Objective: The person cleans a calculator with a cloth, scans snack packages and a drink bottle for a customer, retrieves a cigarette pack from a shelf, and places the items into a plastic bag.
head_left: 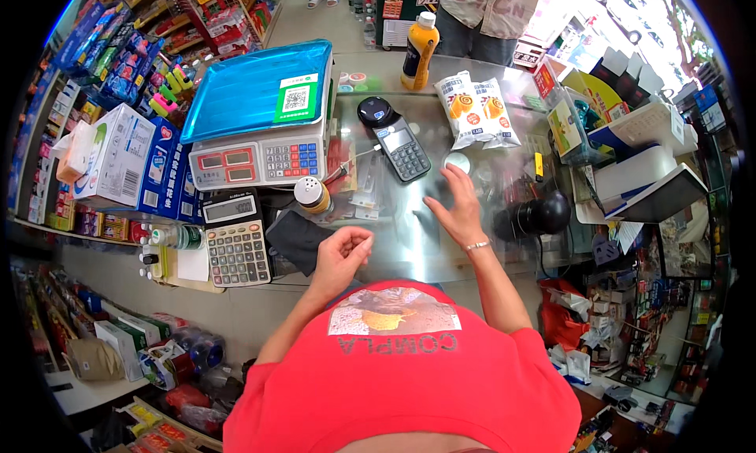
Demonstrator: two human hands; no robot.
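Note:
Above the near edge of the glass counter (386, 264), my left hand (340, 256) is loosely curled closed, and nothing shows between its fingers. It is right beside a dark cloth-like item (298, 239). Over the right half of the counter, my right hand (459, 210) is open, thumb and fingers apart. Its fingertips are at a small round whitish disc (456, 163); whether they touch it I cannot tell. Beyond it lie two white-and-orange snack bags (475, 112). A dark payment terminal (402, 150) with a round black top lies left of that hand.
At left stand a blue-topped weighing scale (260, 98), a calculator (238, 244) and a shaker jar (313, 196). A yellow bottle (420, 51) stands at the far side, near a person (487, 12). A black rounded device (543, 213) with a cable sits right of my right hand.

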